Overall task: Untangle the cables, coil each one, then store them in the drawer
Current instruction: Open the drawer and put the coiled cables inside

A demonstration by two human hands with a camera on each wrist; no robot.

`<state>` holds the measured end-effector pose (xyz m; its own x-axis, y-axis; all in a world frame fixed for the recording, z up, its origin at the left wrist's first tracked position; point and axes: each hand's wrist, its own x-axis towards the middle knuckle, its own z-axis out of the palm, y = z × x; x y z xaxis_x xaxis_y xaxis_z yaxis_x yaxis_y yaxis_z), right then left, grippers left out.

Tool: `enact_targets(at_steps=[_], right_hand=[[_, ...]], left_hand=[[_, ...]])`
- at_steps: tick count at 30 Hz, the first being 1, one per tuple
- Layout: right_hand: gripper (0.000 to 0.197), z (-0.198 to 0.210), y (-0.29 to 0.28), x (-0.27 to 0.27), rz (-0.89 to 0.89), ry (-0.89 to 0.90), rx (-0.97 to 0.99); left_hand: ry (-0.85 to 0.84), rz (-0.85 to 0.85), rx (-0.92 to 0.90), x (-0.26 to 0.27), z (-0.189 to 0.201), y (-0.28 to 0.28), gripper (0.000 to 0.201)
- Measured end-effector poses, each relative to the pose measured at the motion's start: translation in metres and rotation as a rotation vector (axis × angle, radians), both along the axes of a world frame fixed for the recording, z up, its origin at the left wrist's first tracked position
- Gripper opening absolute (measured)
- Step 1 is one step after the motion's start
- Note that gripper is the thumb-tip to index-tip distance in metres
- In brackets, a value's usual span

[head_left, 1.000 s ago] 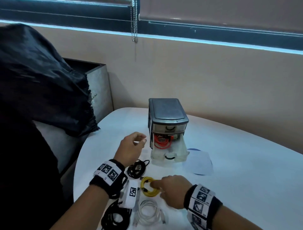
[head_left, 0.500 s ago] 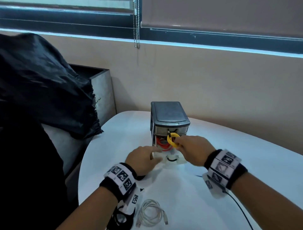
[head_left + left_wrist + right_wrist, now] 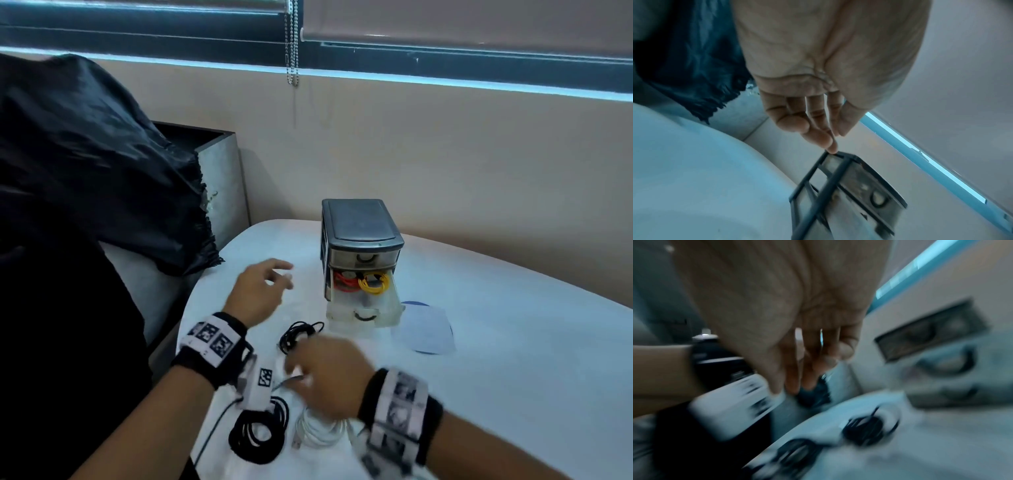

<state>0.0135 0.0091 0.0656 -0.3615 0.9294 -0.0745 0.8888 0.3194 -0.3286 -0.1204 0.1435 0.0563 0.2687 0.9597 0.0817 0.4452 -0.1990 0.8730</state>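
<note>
reaching low in the frame with loose, empty fingers, the right hand (image 3: 325,377) risks scattering the white coil (image 3: 317,431) beneath it, well short of the open drawer (image 3: 364,310) at centre.

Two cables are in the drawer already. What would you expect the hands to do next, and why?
Probably the right hand picks up the small black coil beside it. The open drawer holds only the red and yellow coils, and both hands are empty.

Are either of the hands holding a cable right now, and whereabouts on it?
Nothing is held. The left hand hangs open; the right hand is blurred, fingers apparently loose.
</note>
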Motion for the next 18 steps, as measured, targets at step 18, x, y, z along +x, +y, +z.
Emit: enact_targets(at_steps=[18], right_hand=[[0.064,-0.062,-0.023,-0.070,-0.029,-0.155,-0.048]], left_hand=[[-0.147,0.066,-0.091,-0.036,0.003,0.003,0.009]])
